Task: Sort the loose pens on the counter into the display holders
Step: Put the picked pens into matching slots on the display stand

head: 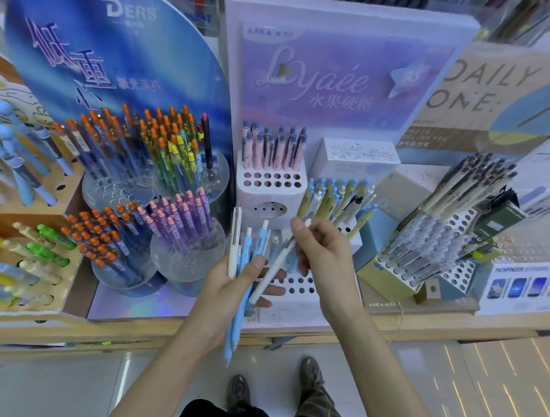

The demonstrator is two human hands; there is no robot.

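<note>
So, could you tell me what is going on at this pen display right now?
A person stands at a shop counter full of pen displays, sorting pens. Their left grip holds a bundle of blue and white pens. Their right grip pinches one white pen, which slants across the bundle above the white holder with open holes. That pen is not yet in any holder.

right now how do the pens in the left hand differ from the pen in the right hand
The left hand grips a bunch of blue and white pens; the right hand pinches one white pen. The bunch stands near upright; the white pen slants across it. Both are held over the white holed holder.
</note>
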